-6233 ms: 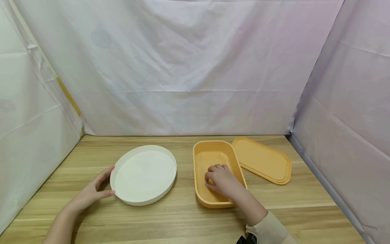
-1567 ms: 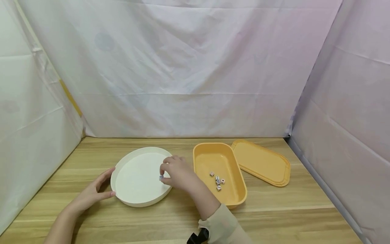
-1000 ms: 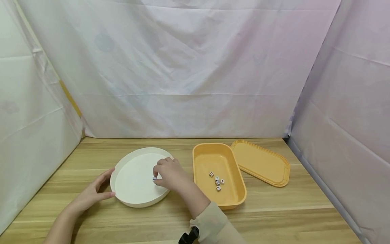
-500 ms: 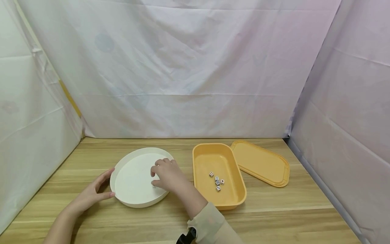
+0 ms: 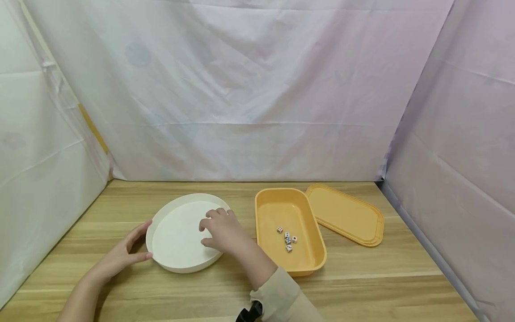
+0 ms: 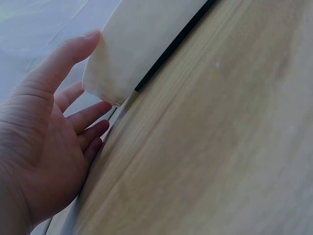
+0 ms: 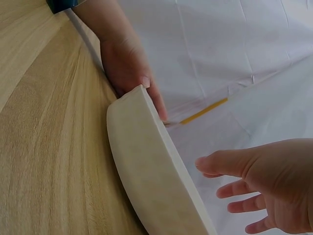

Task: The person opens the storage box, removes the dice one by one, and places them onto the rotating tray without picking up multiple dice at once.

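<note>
My left hand (image 5: 116, 259) rests against the left side of a round white tray (image 5: 173, 237), thumb and fingers spread along its outer wall. In the left wrist view, the thumb tip touches the rim and the fingers stay fairly straight. Over the right part of the tray hovers my right hand (image 5: 221, 232), thumb and fingers apart. Nothing shows between its fingertips in the right wrist view, where the hand (image 7: 274, 181) stands above the tray wall (image 7: 146, 161). No die shows in the tray; part of its floor is hidden behind the right hand.
To the right stands a yellow-orange rectangular box (image 5: 277, 210) with several white dice (image 5: 288, 240) on its floor. Its matching lid (image 5: 346, 214) lies flat behind and right of it. White cloth (image 5: 241, 89) hangs behind the wooden table (image 5: 362, 286) and at both sides.
My right hand took a die from the box, carried it left over the tray and let it go; its fingers have spread. The left hand has stayed at the tray's edge.
</note>
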`<state>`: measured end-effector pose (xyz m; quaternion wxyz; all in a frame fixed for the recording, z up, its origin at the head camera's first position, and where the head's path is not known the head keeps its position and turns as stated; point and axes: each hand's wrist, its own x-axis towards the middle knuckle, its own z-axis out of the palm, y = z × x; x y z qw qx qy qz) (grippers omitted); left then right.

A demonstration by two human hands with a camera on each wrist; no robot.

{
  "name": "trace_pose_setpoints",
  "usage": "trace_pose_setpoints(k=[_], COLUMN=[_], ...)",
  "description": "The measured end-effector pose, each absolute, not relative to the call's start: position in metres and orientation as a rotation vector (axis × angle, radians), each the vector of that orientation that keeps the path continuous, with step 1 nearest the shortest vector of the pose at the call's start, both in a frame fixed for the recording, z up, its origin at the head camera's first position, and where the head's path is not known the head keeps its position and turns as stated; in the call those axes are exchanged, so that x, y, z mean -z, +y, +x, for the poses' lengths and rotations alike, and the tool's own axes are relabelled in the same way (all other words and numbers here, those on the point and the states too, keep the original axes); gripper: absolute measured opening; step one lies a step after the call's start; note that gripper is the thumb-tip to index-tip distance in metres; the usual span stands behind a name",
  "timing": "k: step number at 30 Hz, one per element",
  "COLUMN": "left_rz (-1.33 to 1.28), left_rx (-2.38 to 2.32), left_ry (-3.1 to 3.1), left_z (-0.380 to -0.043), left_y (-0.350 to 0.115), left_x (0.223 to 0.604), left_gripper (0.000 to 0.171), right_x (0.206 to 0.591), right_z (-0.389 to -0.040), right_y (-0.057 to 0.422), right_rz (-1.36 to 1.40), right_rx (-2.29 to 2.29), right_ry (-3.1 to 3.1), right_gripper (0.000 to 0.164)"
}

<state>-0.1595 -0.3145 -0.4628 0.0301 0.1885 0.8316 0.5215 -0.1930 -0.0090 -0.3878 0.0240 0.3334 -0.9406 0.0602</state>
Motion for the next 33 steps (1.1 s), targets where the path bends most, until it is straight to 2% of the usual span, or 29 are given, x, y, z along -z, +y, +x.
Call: trace_pose_setpoints(k=[33], left_rz=[0.565], left_rx=[-1.590], left_ry=[2.573], left_z=[-0.159], left_y=[-0.315], left_x=[0.463], left_gripper=[0.082], right_x=[0.364], right_z=[-0.178], right_y=[0.020], right_rz=[1.067], right_rx=[-0.212], right_ry=[-2.846], right_gripper=[0.026])
